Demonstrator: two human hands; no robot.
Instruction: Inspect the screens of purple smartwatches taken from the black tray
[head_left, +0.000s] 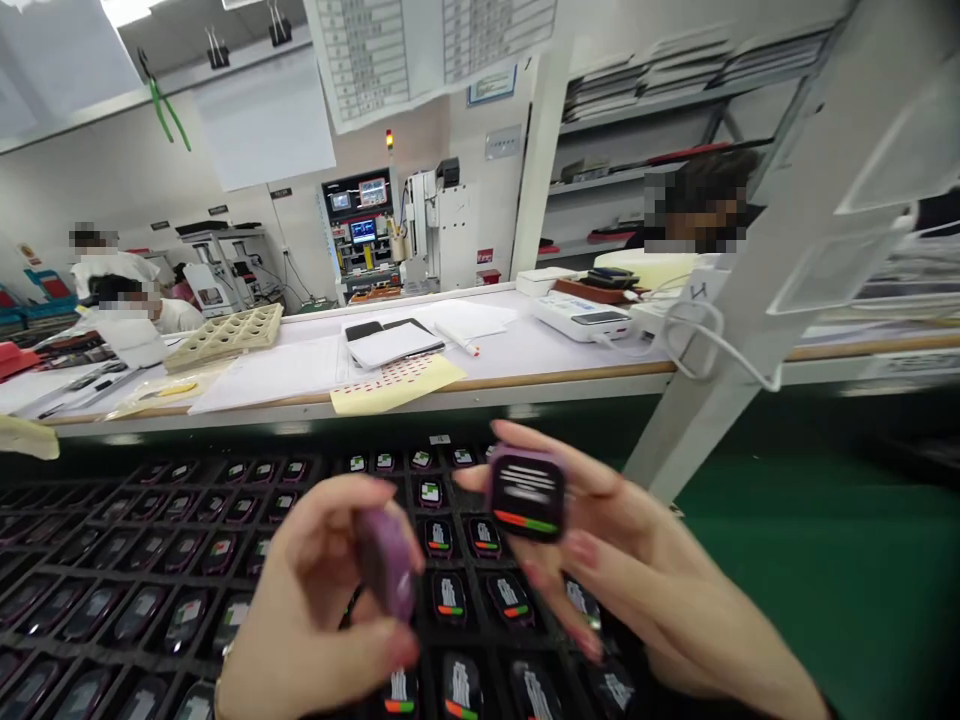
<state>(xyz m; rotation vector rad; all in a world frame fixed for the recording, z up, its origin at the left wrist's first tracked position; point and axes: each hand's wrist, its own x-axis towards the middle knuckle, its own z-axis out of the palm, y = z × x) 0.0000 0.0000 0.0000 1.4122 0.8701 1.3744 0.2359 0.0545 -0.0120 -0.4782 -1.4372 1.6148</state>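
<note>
Between the thumb and fingers of my left hand is a purple-cased smartwatch body, turned edge-on and slightly blurred. My right hand grips another smartwatch body, its lit screen facing me with white text lines and a red and green bar at the bottom. Both are held above a black compartment tray. Rows of similar watches, such as this lit watch, lie in its pockets. Many screens near my hands show the same text and coloured bar; those to the left look mostly dark.
Behind the tray runs a white shelf with papers, a yellow dotted sheet, a beige holed tray and a white charging box. A slanted grey post stands at right. Other people sit beyond the shelf.
</note>
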